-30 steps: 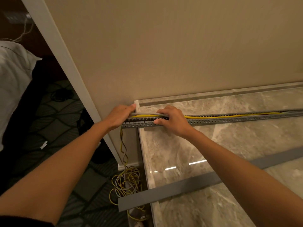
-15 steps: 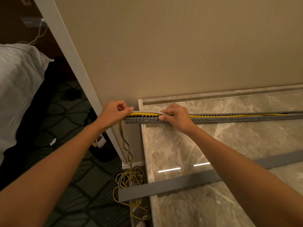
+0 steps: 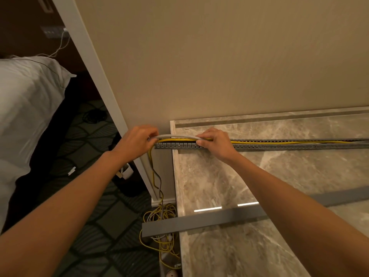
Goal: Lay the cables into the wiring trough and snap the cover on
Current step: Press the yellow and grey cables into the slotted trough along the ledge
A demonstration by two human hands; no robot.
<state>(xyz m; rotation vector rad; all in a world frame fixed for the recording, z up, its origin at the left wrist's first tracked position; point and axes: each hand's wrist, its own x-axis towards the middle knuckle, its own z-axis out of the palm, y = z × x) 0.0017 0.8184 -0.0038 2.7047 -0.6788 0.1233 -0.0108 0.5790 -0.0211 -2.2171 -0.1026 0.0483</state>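
A grey slotted wiring trough (image 3: 279, 145) lies along the marble counter (image 3: 249, 176), its left end jutting past the counter edge. A yellow cable (image 3: 289, 142) runs inside it. A grey cable (image 3: 177, 136) arches just above the trough's left end. My left hand (image 3: 137, 139) pinches the cables at the trough's left tip. My right hand (image 3: 216, 141) pinches the grey cable a short way to the right, fingertips on the trough rim. The long flat grey cover (image 3: 199, 220) lies loose nearer to me, overhanging the counter's left edge.
A beige wall (image 3: 219, 56) stands right behind the trough. Slack yellow and grey cable hangs down and coils (image 3: 161, 216) on the floor beside a power strip (image 3: 171, 272). A white door frame (image 3: 95, 76), a bed with a white pillow (image 3: 26, 100) and patterned carpet lie left.
My head has shifted, so the scene sits lower and further right in the frame. My left hand went from resting on the trough end to pinching the cables; the grey cable now arches clear between my hands.
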